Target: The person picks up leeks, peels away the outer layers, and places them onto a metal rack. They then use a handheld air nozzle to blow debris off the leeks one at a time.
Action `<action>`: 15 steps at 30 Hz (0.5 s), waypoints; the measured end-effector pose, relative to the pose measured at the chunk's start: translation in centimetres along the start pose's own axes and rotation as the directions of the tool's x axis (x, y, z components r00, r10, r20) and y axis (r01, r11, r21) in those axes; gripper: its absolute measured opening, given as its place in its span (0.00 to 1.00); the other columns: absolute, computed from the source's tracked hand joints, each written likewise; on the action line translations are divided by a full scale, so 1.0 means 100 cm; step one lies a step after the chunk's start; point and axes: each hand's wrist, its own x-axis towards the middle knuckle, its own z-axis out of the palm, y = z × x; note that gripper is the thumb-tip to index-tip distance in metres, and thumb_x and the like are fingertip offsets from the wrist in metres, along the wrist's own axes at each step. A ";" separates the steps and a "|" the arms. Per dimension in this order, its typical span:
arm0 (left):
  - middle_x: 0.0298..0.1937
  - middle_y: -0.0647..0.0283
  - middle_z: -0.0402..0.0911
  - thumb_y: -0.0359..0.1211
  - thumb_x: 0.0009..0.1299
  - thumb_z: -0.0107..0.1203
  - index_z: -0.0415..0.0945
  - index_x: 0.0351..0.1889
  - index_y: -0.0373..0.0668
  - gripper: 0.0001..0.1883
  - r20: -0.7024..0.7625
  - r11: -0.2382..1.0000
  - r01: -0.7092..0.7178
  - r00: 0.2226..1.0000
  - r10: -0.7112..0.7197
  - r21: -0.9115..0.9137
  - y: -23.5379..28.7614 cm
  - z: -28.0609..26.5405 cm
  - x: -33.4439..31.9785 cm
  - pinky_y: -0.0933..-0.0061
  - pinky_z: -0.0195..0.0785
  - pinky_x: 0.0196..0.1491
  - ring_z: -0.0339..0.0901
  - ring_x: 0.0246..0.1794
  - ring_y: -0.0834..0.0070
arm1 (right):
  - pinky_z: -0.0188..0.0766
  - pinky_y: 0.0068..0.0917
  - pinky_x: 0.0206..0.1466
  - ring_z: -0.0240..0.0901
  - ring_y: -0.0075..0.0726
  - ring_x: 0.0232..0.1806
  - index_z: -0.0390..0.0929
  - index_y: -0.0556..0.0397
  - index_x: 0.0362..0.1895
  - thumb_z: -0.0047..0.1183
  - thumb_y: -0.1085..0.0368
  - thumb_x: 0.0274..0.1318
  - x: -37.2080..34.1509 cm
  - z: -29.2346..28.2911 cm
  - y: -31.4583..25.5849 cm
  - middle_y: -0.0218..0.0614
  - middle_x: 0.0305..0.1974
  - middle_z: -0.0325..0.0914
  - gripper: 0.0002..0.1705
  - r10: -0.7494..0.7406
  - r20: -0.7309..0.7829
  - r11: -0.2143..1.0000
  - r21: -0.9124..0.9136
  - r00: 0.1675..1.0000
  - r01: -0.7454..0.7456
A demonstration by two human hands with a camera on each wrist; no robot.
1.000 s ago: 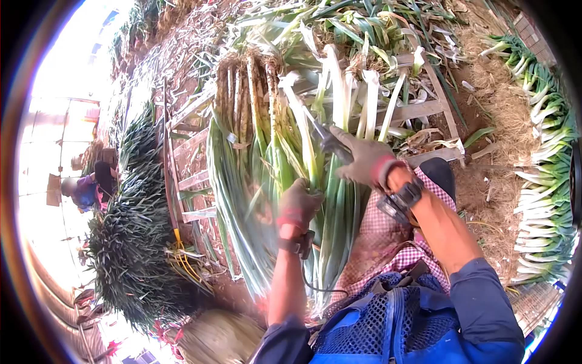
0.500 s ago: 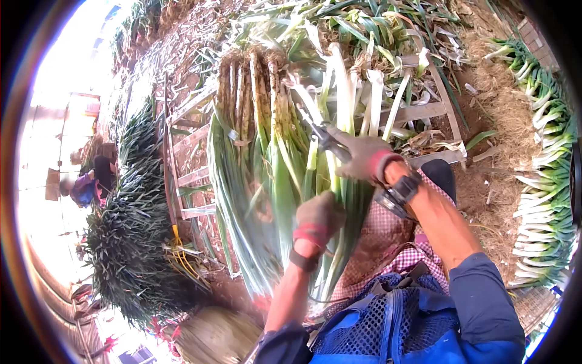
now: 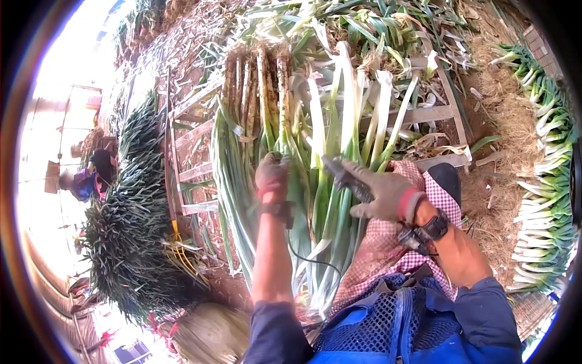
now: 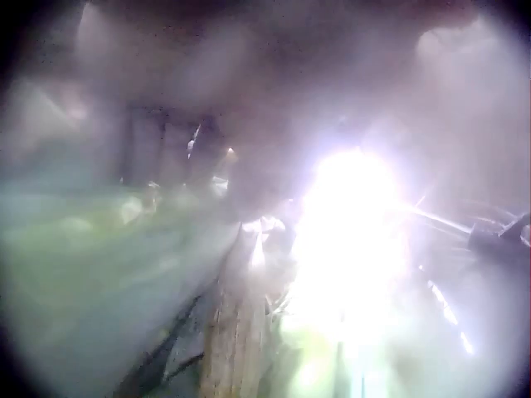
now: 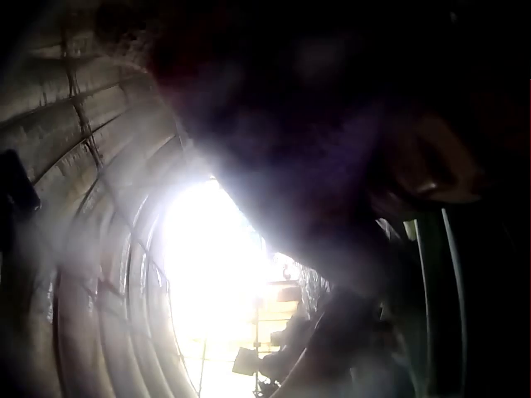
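In the head view my gloved left hand (image 3: 271, 176) lies over the leaves just below the soil-stained shafts of several untrimmed leeks (image 3: 262, 91). Its fingers curl downward, and I cannot tell whether they grip a leek. My gloved right hand (image 3: 385, 194) holds a dark hand tool (image 3: 347, 179), its slim end pointing up and left over the green leaves. Just beyond the tool several cleaned leeks (image 3: 346, 97) show white shafts. One white leek (image 3: 316, 118) stands nearest the brown ones. Haze and glare blur the left wrist view, where green leaves (image 4: 91, 257) show.
A wooden slatted frame (image 3: 436, 114) lies under the leeks, with stripped leaves (image 3: 388, 24) heaped at its far side. A row of white-shafted leeks (image 3: 533, 200) lines the right. A dark green pile (image 3: 136, 236) stands left, with another person (image 3: 85, 182) beyond it.
My left hand has moved right, then back left to the brown leeks. The leek formerly by the tool's tip now lies with a bare white shaft. My right hand has drawn back, still holding the tool.
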 end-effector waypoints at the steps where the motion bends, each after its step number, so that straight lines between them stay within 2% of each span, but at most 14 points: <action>1: 0.42 0.56 0.93 0.44 0.73 0.70 0.88 0.51 0.36 0.20 0.000 1.000 0.000 1.000 0.000 0.000 0.011 -0.003 -0.002 0.67 0.80 0.46 0.89 0.39 0.70 | 0.78 0.45 0.64 0.87 0.58 0.55 0.41 0.26 0.91 0.71 0.42 0.57 0.003 0.005 -0.002 0.54 0.54 0.87 0.66 0.000 0.001 1.000 0.000 1.000 0.000; 3: 0.41 0.57 0.93 0.45 0.71 0.73 0.88 0.51 0.37 0.22 0.099 0.990 0.111 0.990 -0.102 -0.091 0.026 -0.008 -0.012 0.68 0.80 0.45 0.88 0.38 0.71 | 0.78 0.48 0.63 0.86 0.61 0.57 0.47 0.33 0.90 0.67 0.40 0.61 0.009 0.010 -0.015 0.57 0.52 0.88 0.61 -0.021 -0.089 1.000 -0.002 0.996 0.021; 4: 0.40 0.58 0.93 0.45 0.70 0.74 0.88 0.51 0.37 0.22 0.107 0.987 0.123 0.988 -0.112 -0.107 0.033 -0.011 -0.016 0.69 0.79 0.45 0.87 0.37 0.72 | 0.78 0.49 0.64 0.86 0.62 0.57 0.47 0.36 0.90 0.66 0.40 0.61 0.007 0.002 -0.026 0.57 0.52 0.88 0.61 0.052 0.004 0.998 -0.028 0.999 -0.052; 5: 0.40 0.58 0.93 0.45 0.70 0.74 0.88 0.51 0.37 0.22 0.104 0.986 0.126 0.988 -0.115 -0.109 0.028 -0.007 -0.015 0.69 0.79 0.45 0.87 0.37 0.72 | 0.78 0.49 0.64 0.86 0.62 0.57 0.47 0.36 0.90 0.66 0.40 0.61 0.012 0.005 -0.030 0.57 0.52 0.88 0.61 0.049 0.006 0.998 -0.031 0.999 -0.048; 7: 0.39 0.60 0.93 0.43 0.72 0.72 0.88 0.50 0.37 0.20 0.122 0.946 0.188 0.979 -0.161 -0.264 0.010 0.006 -0.012 0.70 0.78 0.44 0.86 0.37 0.75 | 0.78 0.50 0.64 0.86 0.61 0.57 0.47 0.39 0.90 0.66 0.41 0.61 0.018 0.013 -0.034 0.56 0.52 0.88 0.61 -0.001 0.083 0.994 -0.113 0.997 0.010; 8: 0.39 0.61 0.92 0.41 0.74 0.70 0.88 0.51 0.36 0.18 0.069 0.969 0.121 0.992 -0.108 -0.217 0.006 0.009 -0.013 0.72 0.78 0.43 0.85 0.37 0.77 | 0.78 0.49 0.65 0.86 0.61 0.56 0.45 0.40 0.90 0.65 0.41 0.62 0.019 0.003 -0.047 0.55 0.52 0.88 0.61 0.060 0.155 0.994 -0.102 0.986 -0.045; 9: 0.39 0.61 0.92 0.41 0.74 0.70 0.88 0.51 0.36 0.18 0.068 0.968 0.123 0.992 -0.110 -0.219 0.002 0.011 -0.013 0.72 0.78 0.43 0.85 0.37 0.77 | 0.78 0.49 0.65 0.86 0.61 0.56 0.45 0.40 0.90 0.65 0.41 0.62 0.023 0.001 -0.047 0.55 0.52 0.88 0.61 0.061 0.156 0.993 -0.105 0.986 -0.045; 11: 0.40 0.60 0.92 0.41 0.75 0.69 0.88 0.52 0.35 0.18 0.016 0.986 0.034 0.999 -0.032 -0.161 -0.004 0.014 -0.009 0.72 0.78 0.43 0.85 0.37 0.78 | 0.78 0.50 0.66 0.86 0.61 0.56 0.44 0.39 0.90 0.65 0.41 0.63 0.034 0.004 -0.043 0.53 0.52 0.89 0.61 0.089 0.074 0.992 -0.101 0.993 -0.081; 12: 0.40 0.60 0.92 0.41 0.75 0.69 0.88 0.52 0.35 0.18 0.016 0.987 0.034 0.999 -0.032 -0.160 -0.007 0.015 -0.007 0.72 0.78 0.43 0.85 0.37 0.78 | 0.78 0.50 0.66 0.86 0.61 0.56 0.44 0.39 0.90 0.65 0.41 0.63 0.037 0.007 -0.039 0.53 0.51 0.89 0.61 0.038 0.087 0.995 -0.090 0.996 -0.030; 15: 0.41 0.59 0.92 0.41 0.75 0.69 0.88 0.53 0.35 0.18 0.030 0.976 0.051 0.998 -0.046 -0.210 -0.004 0.016 -0.007 0.71 0.78 0.44 0.85 0.37 0.76 | 0.77 0.51 0.66 0.86 0.60 0.57 0.45 0.39 0.90 0.65 0.41 0.63 0.043 0.008 -0.047 0.52 0.52 0.89 0.60 0.030 0.060 0.990 -0.136 0.998 -0.022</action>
